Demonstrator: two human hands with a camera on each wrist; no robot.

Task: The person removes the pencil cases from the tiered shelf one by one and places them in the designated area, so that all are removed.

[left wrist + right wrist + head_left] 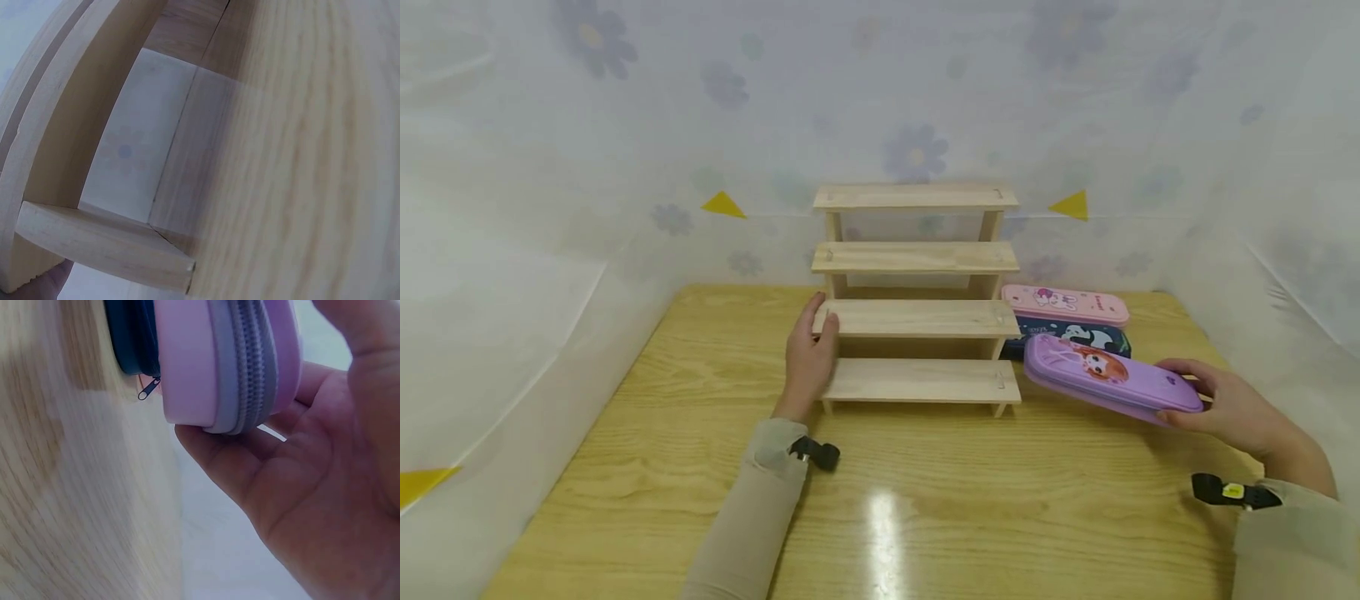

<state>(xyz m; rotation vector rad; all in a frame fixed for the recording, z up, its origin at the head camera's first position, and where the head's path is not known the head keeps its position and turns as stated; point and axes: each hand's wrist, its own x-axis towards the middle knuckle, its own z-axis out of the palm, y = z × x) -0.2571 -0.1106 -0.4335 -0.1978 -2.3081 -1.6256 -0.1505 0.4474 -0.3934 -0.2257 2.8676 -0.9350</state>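
Note:
A pale wooden step shelf with several tiers [917,380] stands on the table. At its left side my left hand [808,358] grips the end of a lower tier, thumb on top. In the left wrist view the shelf boards [300,156] fill most of the picture, and only a bit of finger [44,284] shows. My right hand [1232,408] holds a purple pencil case [1105,372] with a red-haired doll picture by its right end, tilted above the table. The case's grey zipper [253,362] faces the right wrist camera.
Right of the shelf lie a pink pencil case [1067,305] with a bunny and a dark panda pencil case [1101,337], partly hidden by the purple one. The wooden table [700,500] is bounded by pale flowered sheets [820,100] with yellow triangles [724,205].

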